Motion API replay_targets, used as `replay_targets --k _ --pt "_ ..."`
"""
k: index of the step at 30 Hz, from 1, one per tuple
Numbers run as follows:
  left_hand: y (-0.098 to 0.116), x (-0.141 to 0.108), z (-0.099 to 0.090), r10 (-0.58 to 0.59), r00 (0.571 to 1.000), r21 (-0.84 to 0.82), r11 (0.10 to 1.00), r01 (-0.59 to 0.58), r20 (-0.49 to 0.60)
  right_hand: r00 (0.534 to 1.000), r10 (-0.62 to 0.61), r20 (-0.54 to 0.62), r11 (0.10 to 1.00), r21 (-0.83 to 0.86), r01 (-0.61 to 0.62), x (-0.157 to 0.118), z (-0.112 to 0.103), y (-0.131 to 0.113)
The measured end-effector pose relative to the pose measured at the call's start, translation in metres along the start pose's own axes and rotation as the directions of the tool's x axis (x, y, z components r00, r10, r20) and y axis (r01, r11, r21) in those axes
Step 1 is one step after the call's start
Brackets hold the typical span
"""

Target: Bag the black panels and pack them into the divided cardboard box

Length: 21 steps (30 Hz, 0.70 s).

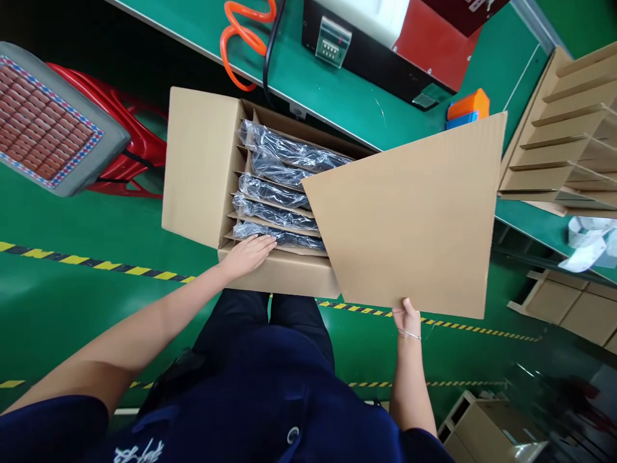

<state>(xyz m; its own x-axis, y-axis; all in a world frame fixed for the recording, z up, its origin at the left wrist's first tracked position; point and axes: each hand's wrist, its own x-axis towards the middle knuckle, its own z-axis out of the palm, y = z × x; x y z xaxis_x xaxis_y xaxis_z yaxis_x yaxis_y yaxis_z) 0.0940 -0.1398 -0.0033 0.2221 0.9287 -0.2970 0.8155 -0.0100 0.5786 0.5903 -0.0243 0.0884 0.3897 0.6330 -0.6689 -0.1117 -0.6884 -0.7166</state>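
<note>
Pinched by its near edge, the sheet [414, 218] is held in the right hand [407, 316], with the thumb on its upper face and the other fingers mostly hidden. It is flat, smooth brown cardboard with slanted sides, and it lies over the right part of the box [284, 273]. The left hand [250, 254] is flat, its fingers stretched, at the near wall of the box; whether the fingertips press the nearest pack, I cannot tell. Inside, dark packs [277, 191] in shiny, wrinkled clear plastic stand between thin cardboard dividers [304, 250]. Beyond is the green bench [380, 122], bearing a coiled orange hose [245, 35].
</note>
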Motion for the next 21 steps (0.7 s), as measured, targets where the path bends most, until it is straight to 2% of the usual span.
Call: replay_targets --k 6,10,13,17,21 --pt "0.013 0.007 0.0 -0.093 0.991 -0.04 0.994 0.098 0.098 1.0 0.011 0.004 1.0 -0.011 -0.011 0.0 0.005 0.002" --pt "0.03 0.024 -0.009 -0.236 0.957 0.076 0.971 0.226 0.171 1.0 0.014 0.004 1.0 -0.017 -0.014 0.002 0.008 0.004" --pt "0.037 0.042 -0.018 -0.323 0.93 0.132 0.944 0.303 0.178 1.0 0.019 0.003 1.0 -0.012 -0.019 0.003 0.01 0.005" --pt "0.036 0.066 -0.023 -0.414 0.889 0.187 0.906 0.38 0.197 1.0 0.027 0.005 1.0 -0.001 -0.027 0.004 0.01 0.006" --pt "0.031 0.076 -0.022 -0.449 0.862 0.214 0.889 0.405 0.236 1.0 0.03 -0.001 1.0 0.007 -0.03 0.005 0.007 0.007"
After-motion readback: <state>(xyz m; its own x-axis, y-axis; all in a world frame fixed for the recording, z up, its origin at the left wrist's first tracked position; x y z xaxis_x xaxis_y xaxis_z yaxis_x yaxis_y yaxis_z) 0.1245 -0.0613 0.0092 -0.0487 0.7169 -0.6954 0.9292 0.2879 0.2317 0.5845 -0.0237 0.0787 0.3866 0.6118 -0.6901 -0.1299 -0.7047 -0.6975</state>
